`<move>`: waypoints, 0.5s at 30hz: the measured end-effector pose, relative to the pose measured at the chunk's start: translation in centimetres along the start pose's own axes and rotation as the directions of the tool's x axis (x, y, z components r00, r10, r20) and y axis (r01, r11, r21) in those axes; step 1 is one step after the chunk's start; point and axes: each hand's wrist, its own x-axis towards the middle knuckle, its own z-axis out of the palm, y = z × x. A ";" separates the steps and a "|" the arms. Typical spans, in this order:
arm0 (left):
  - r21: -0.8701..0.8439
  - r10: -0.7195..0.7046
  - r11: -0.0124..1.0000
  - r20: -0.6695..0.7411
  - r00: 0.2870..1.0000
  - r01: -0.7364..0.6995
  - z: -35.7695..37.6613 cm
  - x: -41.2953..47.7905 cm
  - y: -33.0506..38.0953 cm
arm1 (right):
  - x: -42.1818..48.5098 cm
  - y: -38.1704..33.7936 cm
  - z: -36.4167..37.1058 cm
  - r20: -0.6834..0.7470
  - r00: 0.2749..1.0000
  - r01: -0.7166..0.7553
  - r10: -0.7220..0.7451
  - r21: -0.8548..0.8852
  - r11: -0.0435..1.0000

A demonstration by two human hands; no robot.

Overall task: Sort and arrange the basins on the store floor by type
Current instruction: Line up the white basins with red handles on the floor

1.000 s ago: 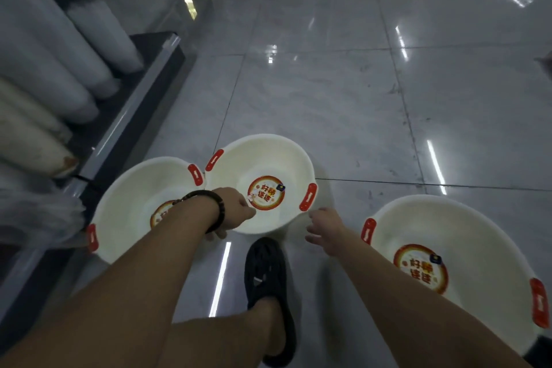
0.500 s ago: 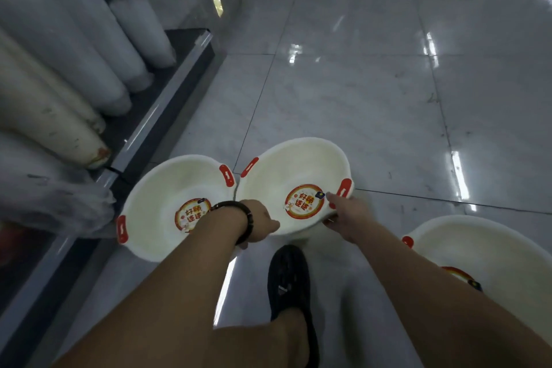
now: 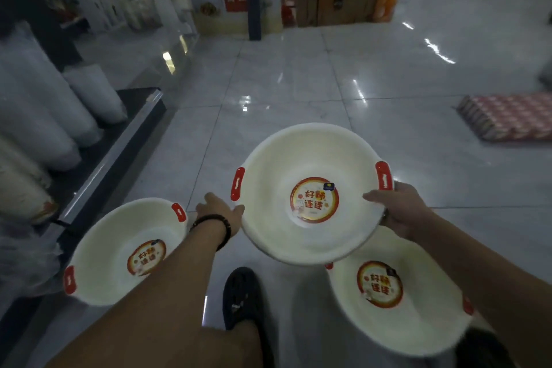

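Cream basin (image 3: 310,197) with red handles is held raised at centre, overlapping a second basin (image 3: 400,302) on the tiled floor (image 3: 298,92) near right. Right hand (image 3: 400,209) grips its right rim. Left hand (image 3: 221,212), fingers straight, touches its left rim. Third basin (image 3: 119,254) lies near left.

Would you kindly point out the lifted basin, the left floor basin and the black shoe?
lifted basin (image 3: 314,199): head view, its round sticker.
left floor basin (image 3: 146,257): head view, its sticker.
black shoe (image 3: 242,299): head view, its upper.
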 end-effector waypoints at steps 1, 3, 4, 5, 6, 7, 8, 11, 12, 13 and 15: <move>-0.092 0.017 0.996 0.006 1.000 -0.016 0.8 -0.5 0.8 | -0.8 -0.2 -2.3 -0.017 1.000 -0.004 0.004 0.017 1.000; -0.252 0.035 0.968 0.082 0.996 -0.013 2.3 -1.5 2.6 | -2.6 -0.3 -6.5 -0.041 0.999 -0.001 0.004 0.062 0.998; -0.300 0.052 0.954 0.142 0.989 -0.007 3.1 -2.1 3.6 | -3.5 -0.1 -8.3 -0.046 0.999 0.003 0.000 0.070 0.998; -0.323 0.081 0.946 0.190 0.978 -0.016 4.1 -2.8 4.4 | -4.4 0.3 -9.9 -0.051 0.999 0.003 0.000 0.070 0.998; -0.312 0.109 0.949 0.217 0.970 -0.037 5.1 -3.5 5.3 | -5.2 0.9 -11.4 -0.060 0.998 0.002 0.002 0.068 0.998; -0.282 0.135 0.957 0.225 0.965 -0.069 6.1 -4.1 6.1 | -5.6 1.7 -12.8 -0.084 0.996 -0.002 0.008 0.066 0.998; -0.245 0.151 0.965 0.229 0.962 -0.093 7.1 -4.7 7.0 | -5.7 2.8 -14.1 -0.135 0.991 -0.009 0.015 0.046 0.999; -0.144 0.175 0.980 0.273 0.946 -0.140 10.9 -6.0 9.8 | -4.8 6.3 -17.9 -0.313 0.949 -0.013 0.021 0.029 0.999; -0.106 0.169 0.984 0.282 0.944 -0.144 12.3 -6.2 10.5 | -4.1 7.2 -19.0 -0.363 0.931 -0.020 0.037 0.050 0.999; -0.066 0.164 0.986 0.280 0.946 -0.152 13.9 -6.1 10.9 | -3.7 8.1 -19.9 -0.398 0.915 -0.037 0.059 0.062 0.997; 0.033 0.159 0.984 0.255 0.954 -0.173 17.3 -5.9 11.2 | -3.1 9.8 -21.2 -0.441 0.894 -0.097 0.082 -0.013 0.995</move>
